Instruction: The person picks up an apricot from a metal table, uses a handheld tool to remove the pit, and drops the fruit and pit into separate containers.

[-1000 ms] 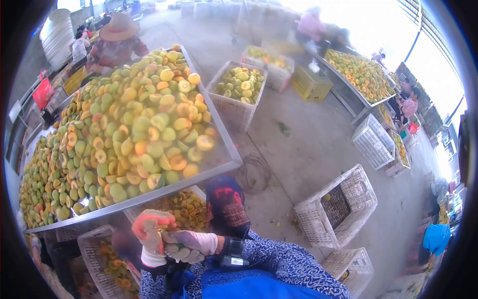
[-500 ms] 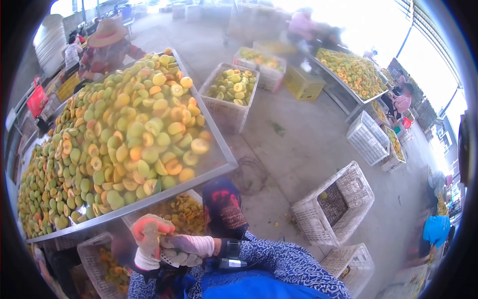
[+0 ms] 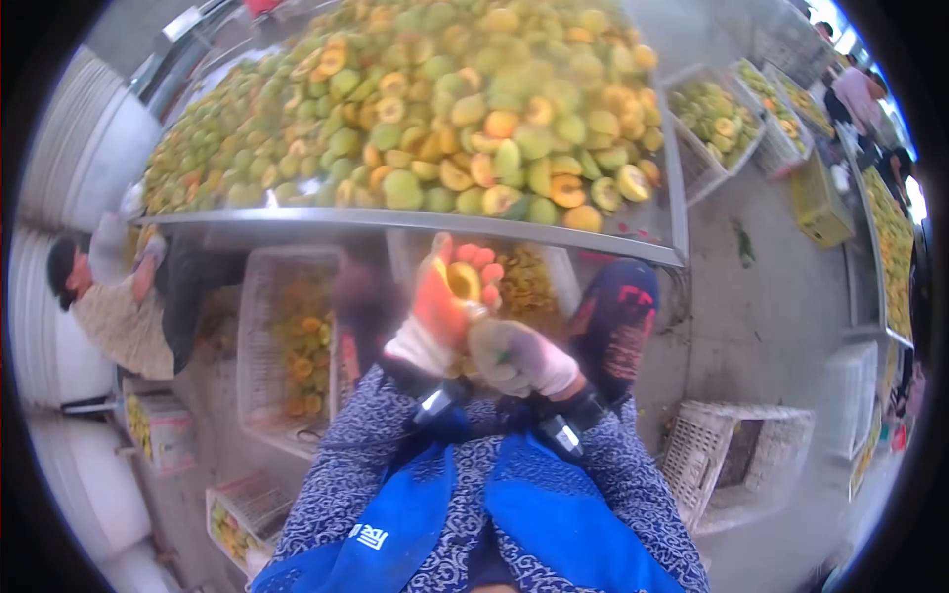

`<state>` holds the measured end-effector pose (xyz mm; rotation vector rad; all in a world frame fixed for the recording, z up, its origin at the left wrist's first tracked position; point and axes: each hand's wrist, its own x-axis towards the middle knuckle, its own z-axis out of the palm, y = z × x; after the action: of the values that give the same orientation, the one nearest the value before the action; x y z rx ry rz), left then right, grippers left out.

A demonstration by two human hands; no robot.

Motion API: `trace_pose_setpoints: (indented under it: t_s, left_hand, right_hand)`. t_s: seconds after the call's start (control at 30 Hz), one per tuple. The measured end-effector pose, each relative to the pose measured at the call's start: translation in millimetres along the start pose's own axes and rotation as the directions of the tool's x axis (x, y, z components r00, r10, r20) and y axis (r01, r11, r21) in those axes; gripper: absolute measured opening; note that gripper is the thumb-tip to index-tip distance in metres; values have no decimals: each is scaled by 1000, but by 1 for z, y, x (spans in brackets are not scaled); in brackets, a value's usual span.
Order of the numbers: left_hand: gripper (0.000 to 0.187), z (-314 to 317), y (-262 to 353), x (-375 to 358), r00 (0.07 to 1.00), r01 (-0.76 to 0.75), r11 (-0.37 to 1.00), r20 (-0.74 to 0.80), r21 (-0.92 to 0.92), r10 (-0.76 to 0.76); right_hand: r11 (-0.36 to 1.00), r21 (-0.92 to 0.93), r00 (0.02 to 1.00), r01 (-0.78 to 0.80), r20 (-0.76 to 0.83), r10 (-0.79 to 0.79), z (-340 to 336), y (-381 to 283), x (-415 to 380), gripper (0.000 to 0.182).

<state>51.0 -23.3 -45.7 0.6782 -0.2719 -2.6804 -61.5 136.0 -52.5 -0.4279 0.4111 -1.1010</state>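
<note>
In my left hand (image 3: 435, 308), gloved in white with an orange palm, lies a halved apricot (image 3: 464, 281), cut face up, with the fingers curled round it. My right hand (image 3: 521, 358), in a pale glove, is closed just below and beside it, back of the hand up. Whatever its fingers grip is hidden. Both hands are above my lap, in front of a metal-edged table (image 3: 395, 219) heaped with whole and halved apricots (image 3: 445, 128). Beneath the table edge, behind my hands, stands a crate of apricot pieces (image 3: 529, 287).
A white crate (image 3: 259, 346) of apricot halves stands left of my knees. A white basket (image 3: 692, 455) lies to the right. Fruit-filled crates (image 3: 717, 119) line the table's right side. A co-worker (image 3: 124, 301) sits at the left, beside stacked white tubs (image 3: 84, 346).
My view has swung left and down, so the table sits higher in it. My left hand has turned, showing its palm and the apricot half; both hands appear further right in view.
</note>
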Motion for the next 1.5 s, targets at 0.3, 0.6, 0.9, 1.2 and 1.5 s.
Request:
trace_pose_setpoints:
  t_s: [0.3,0.6,0.9,1.2,1.5]
  left_hand:
    - [39,0,14,-43,939,-333,887,25,321,344]
    - [49,11,-5,-55,875,-446,769,45,458,481]
    - [46,14,38,-107,689,-614,524,78,590,720]
    - [44,29,121,-92,447,50,-340,283,939,848]
    - [42,34,140,77,893,294,-830,173,474,415]
  right_hand:
    - [558,-816,587,151,-380,-714,6,20,34,13]
    - [18,-997,506,-77,-54,-861,0,24,37,16]
    - [141,-979,566,-144,-199,-800,-58,19,25,18]
    - [187,-949,586,-255,-305,-751,-80,37,44,24]
    - [427,-897,588,-117,-409,-698,-68,30,52,25]
